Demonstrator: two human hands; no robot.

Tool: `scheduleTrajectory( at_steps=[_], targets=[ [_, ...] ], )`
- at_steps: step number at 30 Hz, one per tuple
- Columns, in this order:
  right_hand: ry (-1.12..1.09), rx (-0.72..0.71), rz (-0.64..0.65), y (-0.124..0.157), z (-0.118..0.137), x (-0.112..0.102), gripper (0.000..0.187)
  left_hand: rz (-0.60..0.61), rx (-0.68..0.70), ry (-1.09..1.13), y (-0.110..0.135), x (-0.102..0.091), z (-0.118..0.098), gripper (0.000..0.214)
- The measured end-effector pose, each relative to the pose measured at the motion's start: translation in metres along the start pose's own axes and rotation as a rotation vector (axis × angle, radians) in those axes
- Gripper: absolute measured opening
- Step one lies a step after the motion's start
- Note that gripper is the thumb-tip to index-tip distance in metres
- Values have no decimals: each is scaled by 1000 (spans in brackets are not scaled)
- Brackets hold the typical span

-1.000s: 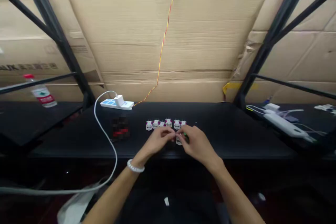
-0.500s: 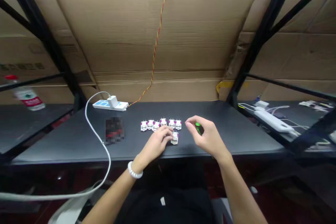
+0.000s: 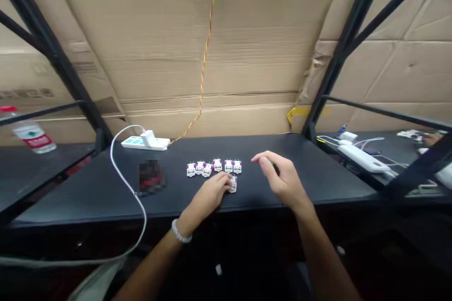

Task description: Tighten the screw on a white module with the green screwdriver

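Note:
A row of several small white-and-magenta parts (image 3: 213, 167) lies on the black table (image 3: 106, 188). One more such part (image 3: 233, 184) lies in front of the row, and my left hand (image 3: 208, 195) rests on the table with its fingertips touching it. My right hand (image 3: 280, 176) hovers to the right of the row, fingers curled around a small green object (image 3: 272, 164) that is mostly hidden.
A white power strip (image 3: 144, 142) with a charger and white cable sits at the back left. A blurred dark-red item (image 3: 151, 176) lies left of the row. Cardboard lines the back. A bottle (image 3: 28, 132) stands far left; another power strip (image 3: 360, 157) lies right.
My hands were together over the front part; my right hand has drawn away to the right with the green object. My left hand stays at the part. The view shifted rightward.

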State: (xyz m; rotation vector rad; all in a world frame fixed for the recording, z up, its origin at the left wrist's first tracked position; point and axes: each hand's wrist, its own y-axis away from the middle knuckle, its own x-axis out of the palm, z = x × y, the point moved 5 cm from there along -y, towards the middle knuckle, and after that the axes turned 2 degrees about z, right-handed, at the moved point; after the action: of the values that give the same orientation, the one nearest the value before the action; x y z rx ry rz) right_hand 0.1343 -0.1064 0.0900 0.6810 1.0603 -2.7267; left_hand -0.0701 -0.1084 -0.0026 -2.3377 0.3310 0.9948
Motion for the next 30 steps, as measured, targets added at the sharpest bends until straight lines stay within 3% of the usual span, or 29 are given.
scheduleTrajectory(
  at_steps=[9, 13, 18, 23, 30],
  targets=[
    [-37, 2, -69, 2, 2, -10, 30, 17, 6, -93, 1, 2, 1, 20],
    [-158, -26, -103, 7, -2, -21, 23, 17, 27, -105, 4, 2, 0, 18],
    [-284, -33, -83, 11, -9, -31, 40, 15, 39, -109, 5, 3, -4, 14],
    [-331, -62, -141, 5, -10, -24, 54, 15, 54, -108, 6, 4, -8, 14],
    [-281, -128, -211, 1, -14, -3, 44, 26, 54, -93, 6, 5, -11, 13]
  ],
)
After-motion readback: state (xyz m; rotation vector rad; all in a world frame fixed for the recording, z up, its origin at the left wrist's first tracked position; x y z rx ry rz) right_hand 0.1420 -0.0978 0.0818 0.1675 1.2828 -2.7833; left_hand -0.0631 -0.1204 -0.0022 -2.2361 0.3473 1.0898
